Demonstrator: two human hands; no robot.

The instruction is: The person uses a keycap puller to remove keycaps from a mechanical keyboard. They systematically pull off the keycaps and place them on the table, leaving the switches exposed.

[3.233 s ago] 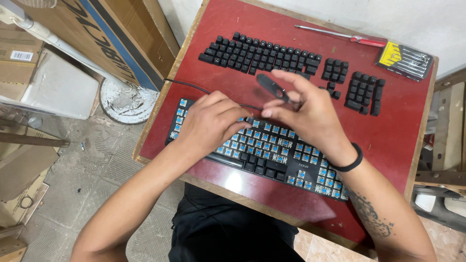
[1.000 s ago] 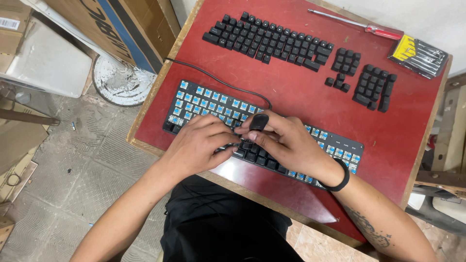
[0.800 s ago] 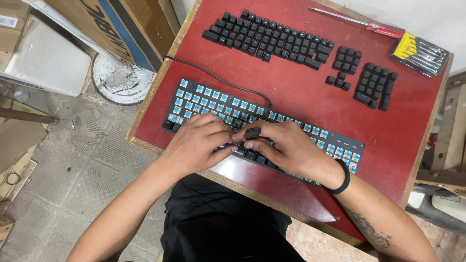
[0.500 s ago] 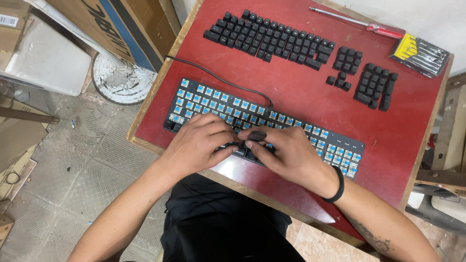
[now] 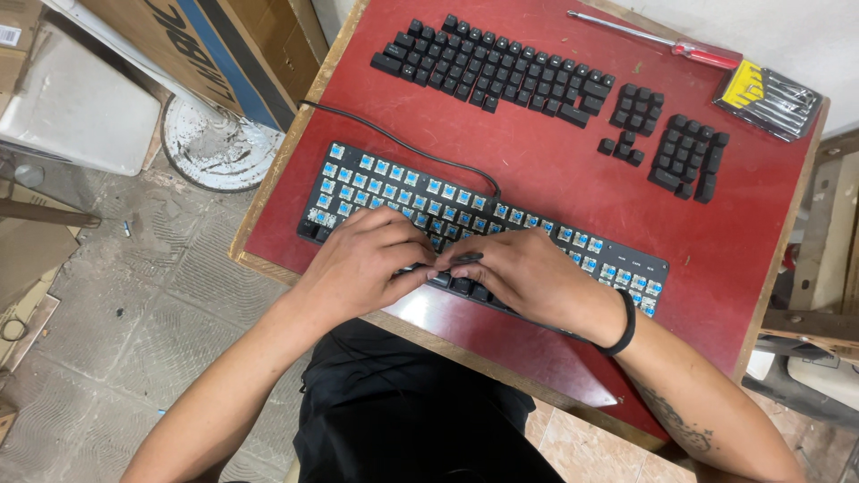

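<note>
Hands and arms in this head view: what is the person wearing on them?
Both hands, left and right, are bare: no gloves and no rings that show. No sleeves cover the forearms. A thin black band circles the right wrist, and a dark tattoo marks the right forearm.

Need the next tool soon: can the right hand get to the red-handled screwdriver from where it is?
Probably yes. The screwdriver lies uncovered at the table's far edge, beyond the loose keycaps. The right hand is busy at the keyboard, and would have to reach over the keycaps.

Yellow-and-clear tool packet (image 5: 771,99) at table's far right corner; brown cardboard boxes (image 5: 170,54) left
</note>
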